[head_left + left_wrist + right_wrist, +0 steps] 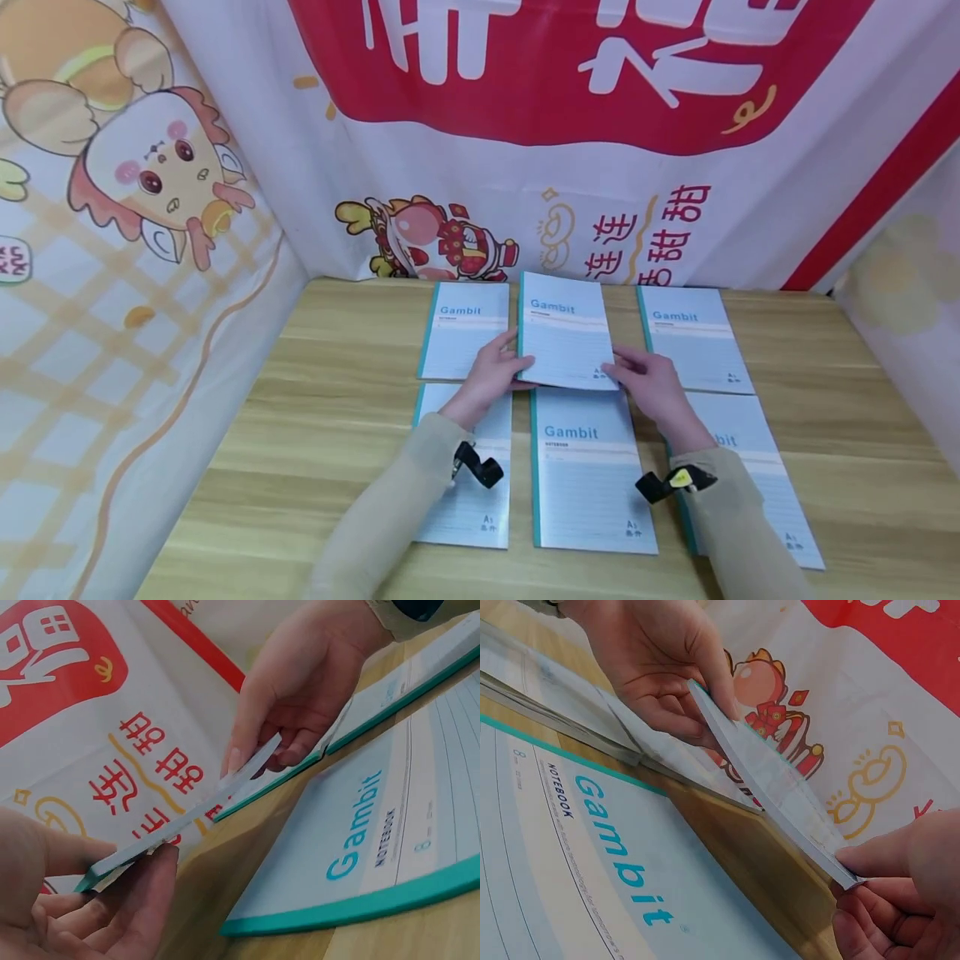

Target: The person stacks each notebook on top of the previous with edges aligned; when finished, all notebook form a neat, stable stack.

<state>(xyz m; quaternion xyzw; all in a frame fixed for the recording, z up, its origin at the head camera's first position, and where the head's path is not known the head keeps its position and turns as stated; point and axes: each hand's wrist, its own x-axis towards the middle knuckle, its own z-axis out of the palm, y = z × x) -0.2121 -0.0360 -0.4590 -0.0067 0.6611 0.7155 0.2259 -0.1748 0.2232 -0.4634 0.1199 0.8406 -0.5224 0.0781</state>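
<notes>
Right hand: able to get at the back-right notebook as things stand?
Probably yes: the right hand is close and nothing lies on the back-right notebook, but that hand likely must release the held notebook first.

The left forearm (386,504) and the right forearm (731,500), both in long pale sleeves, reach forward from the lower edge of the head view. The left slants up and to the right, the right up and to the left. The left hand (487,375) and the right hand (651,379) face each other at about the same level, near but apart. Each pinches — thumb above, fingers below. The left thumb (79,853) lies over bent left fingers (139,904); the right thumb (881,851) points toward the opposite hand, the right fingers (877,924) curled beneath it.
</notes>
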